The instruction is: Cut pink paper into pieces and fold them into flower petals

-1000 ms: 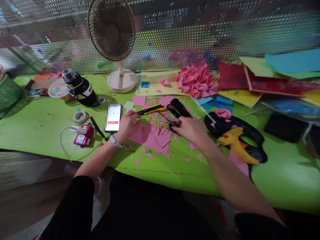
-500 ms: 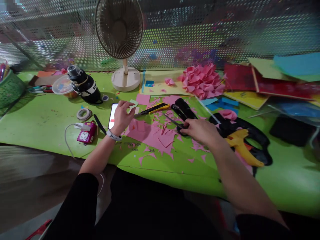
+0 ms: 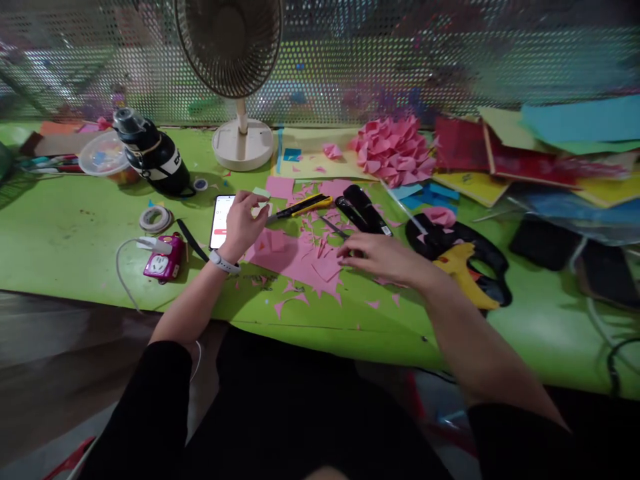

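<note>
My left hand (image 3: 246, 225), with a pale watch strap on the wrist, hovers beside the lit phone (image 3: 219, 223) and partly covers it. Its fingers are bent but apart, with nothing seen in them, close to the tip of a yellow-and-black utility knife (image 3: 303, 207). My right hand (image 3: 377, 255) has its fingers stretched leftward over the edge of a pink paper sheet (image 3: 300, 265). The scissors (image 3: 334, 227) lie under it, blades showing and handles hidden. A black stapler (image 3: 367, 210) lies just beyond. Pink paper scraps (image 3: 293, 298) are scattered around.
A fan (image 3: 243, 143) stands at the back, left of a heap of folded pink paper pieces (image 3: 393, 152). A black bottle (image 3: 155, 157), tape roll (image 3: 155, 218) and purple power adapter (image 3: 165, 259) are on the left. Coloured sheets (image 3: 575, 130) and a yellow-and-black tool (image 3: 457, 263) are on the right.
My right hand has slid left off the scissors' handles toward the pink sheet, its fingers straightening. My left hand stays by the phone. The view has shifted slightly.
</note>
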